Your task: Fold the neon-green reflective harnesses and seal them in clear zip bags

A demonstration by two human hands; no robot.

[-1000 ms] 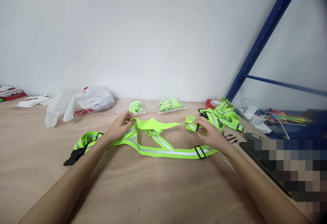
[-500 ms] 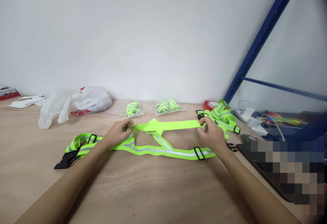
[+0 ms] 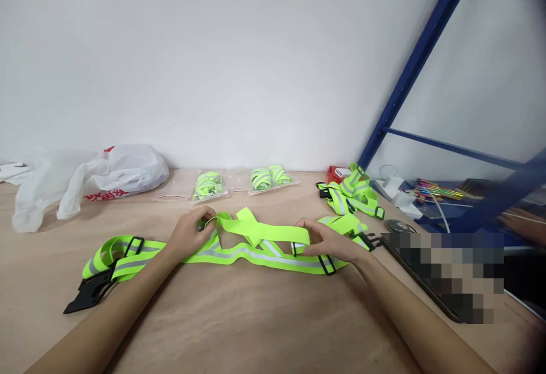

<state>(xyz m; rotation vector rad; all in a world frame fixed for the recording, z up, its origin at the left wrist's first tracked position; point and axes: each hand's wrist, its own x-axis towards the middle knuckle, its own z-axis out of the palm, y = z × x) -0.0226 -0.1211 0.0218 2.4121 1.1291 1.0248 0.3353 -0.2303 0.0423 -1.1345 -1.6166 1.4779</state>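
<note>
A neon yellow-green reflective harness (image 3: 256,257) with silver stripes lies spread on the table before me. My left hand (image 3: 191,231) pinches the left end of its raised upper strap (image 3: 273,231). Around the right end of that strap, where it bends back in a loop, are the thumb and fingers of my right hand (image 3: 328,240). The strap sags a little between the hands, above the striped lower band. A black buckle (image 3: 91,290) rests at the harness's left end. One black slider (image 3: 327,264) sits on the lower band below my right hand.
Behind are a white plastic bag (image 3: 136,169) and clear packets (image 3: 209,185) holding rolled straps. Another reflective harness (image 3: 354,192) lies back right, near a blue metal frame (image 3: 409,72). A dark flat object (image 3: 422,280), partly pixelated, lies right. Another person's hand (image 3: 526,223) shows at far right.
My right hand has moved left and down, and the strap's right end now bends into a loop. The stretched strap has slackened. The view has turned slightly right.
</note>
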